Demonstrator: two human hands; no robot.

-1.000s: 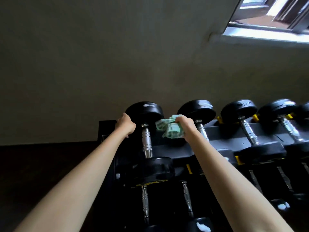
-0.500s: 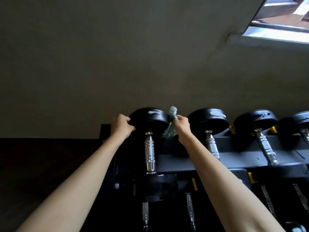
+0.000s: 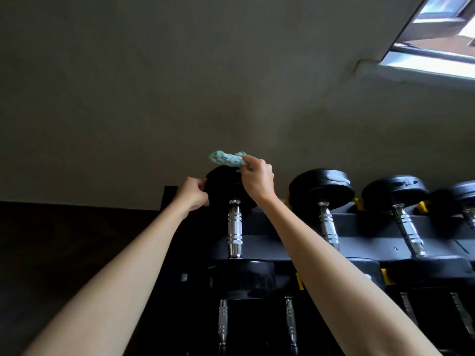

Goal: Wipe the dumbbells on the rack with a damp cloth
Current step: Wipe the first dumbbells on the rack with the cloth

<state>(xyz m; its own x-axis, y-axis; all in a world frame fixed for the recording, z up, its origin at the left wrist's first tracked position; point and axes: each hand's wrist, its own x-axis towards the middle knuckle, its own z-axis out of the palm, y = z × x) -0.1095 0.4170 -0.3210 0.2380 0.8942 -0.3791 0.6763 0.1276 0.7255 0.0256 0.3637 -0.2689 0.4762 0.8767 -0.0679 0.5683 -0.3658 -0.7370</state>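
Note:
A black dumbbell [image 3: 235, 228] with a chrome handle lies at the left end of the rack's [image 3: 365, 242] top shelf. My left hand [image 3: 192, 193] grips the left side of its far head. My right hand [image 3: 256, 178] holds a bunched green and white cloth [image 3: 226, 158] on top of that same head. More black dumbbells [image 3: 322, 188] lie in a row to the right.
A plain wall rises right behind the rack. A window [image 3: 437, 37] sits at the upper right. A lower shelf holds further dumbbells [image 3: 223, 325], mostly dark. Dark floor lies to the left of the rack.
My right hand has carried the cloth from the right side of the dumbbell's far head up onto its top. My left hand stays on the head's left side.

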